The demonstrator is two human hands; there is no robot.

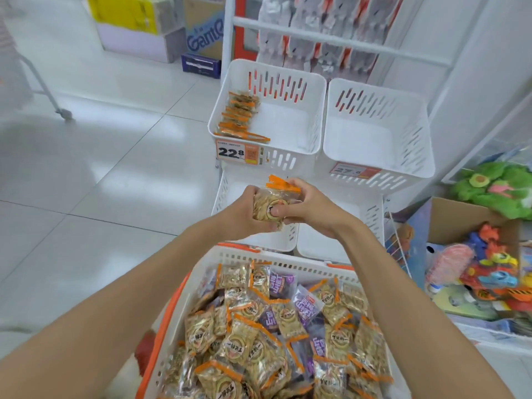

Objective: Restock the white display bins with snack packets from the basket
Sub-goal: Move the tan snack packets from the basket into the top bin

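- My left grip (244,210) and right grip (312,210) are both clamped on one small bundle of snack packets (273,204). My fingers curl round it from either side, and its orange seal edges stick up at the top.
- The bundle hangs between my grips, clear of the basket (259,256). The basket lies below and behind them, heaped with gold and purple packets.
- I judge the step in hand to be squaring the bundle up: it is lifted out but not yet placed.
- Ahead of and above my grips is the left display bin (288,82), with a 22.8 price tag (230,152) on its front. A row of orange-edged packets (239,116) stands along its left wall, with bare white floor to the right of the row.
- The right display bin (374,95) stands just beside it, ahead and to the right of my grips.
- The next move calls for carrying the bundle forward and up over the left bin's front rim. There I would set it on edge next to the row, pressing both sides so it does not fan out.
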